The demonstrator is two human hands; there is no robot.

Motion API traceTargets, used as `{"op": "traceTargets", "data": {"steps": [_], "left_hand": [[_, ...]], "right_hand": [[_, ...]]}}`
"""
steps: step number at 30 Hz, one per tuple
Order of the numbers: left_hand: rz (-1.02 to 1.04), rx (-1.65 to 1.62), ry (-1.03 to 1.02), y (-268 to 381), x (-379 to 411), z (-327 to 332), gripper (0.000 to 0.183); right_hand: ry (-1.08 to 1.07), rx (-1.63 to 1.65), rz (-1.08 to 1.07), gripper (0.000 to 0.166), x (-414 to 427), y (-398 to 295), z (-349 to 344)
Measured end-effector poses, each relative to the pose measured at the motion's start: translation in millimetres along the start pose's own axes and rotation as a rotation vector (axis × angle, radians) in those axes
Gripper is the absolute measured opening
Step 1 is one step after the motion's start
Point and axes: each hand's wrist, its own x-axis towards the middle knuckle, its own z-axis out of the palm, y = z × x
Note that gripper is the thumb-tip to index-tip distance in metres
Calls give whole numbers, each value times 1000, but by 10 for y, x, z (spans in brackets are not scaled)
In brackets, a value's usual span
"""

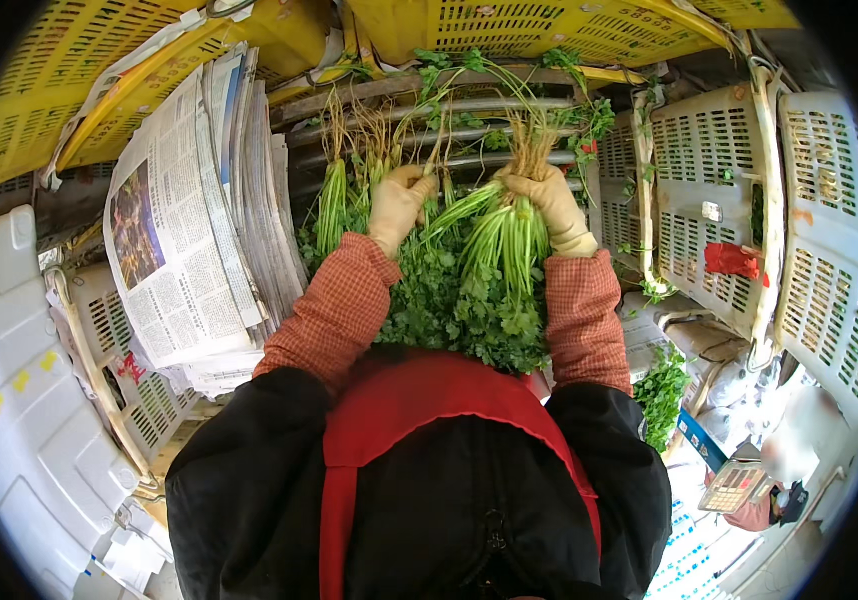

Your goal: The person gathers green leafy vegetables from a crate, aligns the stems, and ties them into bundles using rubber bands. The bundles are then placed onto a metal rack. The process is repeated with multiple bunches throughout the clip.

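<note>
Both hands wear pale gloves. My right hand (549, 206) is closed round a bunch of cilantro (507, 244) just below its tan roots, which point away from me; the leaves hang toward my apron. To its left, my left hand (401, 201) pinches a thin stem with roots between thumb and fingers. Beneath and between the hands lies more leafy cilantro (429, 300). Further bunches with pale green stems (332, 199) and roots rest on the metal bars (466, 136) left of my left hand.
A tall stack of newspapers (181, 225) stands at the left. Yellow plastic crates (504, 34) line the far side, and white slatted crates (706, 202) the right. White foam boxes (16, 360) are at far left. Loose greens (661, 394) and a calculator (733, 484) lie at lower right.
</note>
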Motion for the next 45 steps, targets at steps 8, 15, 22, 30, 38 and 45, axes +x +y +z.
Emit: {"op": "traceTargets", "data": {"steps": [8, 15, 22, 30, 38, 45], "left_hand": [[529, 681, 43, -171, -211, 637, 29], [339, 321, -101, -73, -189, 455, 35], [130, 1126, -38, -120, 115, 380, 44], [322, 922, -132, -242, -5, 420, 21], [364, 522, 134, -377, -40, 298, 17], [294, 883, 279, -295, -21, 40, 30]], "right_hand": [[-100, -252, -69, 35, 13, -24, 77], [-136, -330, 48, 29, -40, -8, 139], [-90, -195, -45, 18, -133, -33, 301], [-94, -168, 9, 30, 72, 100, 147], [41, -424, 60, 20, 57, 214, 119], [-199, -185, 20, 14, -196, -74, 149]]}}
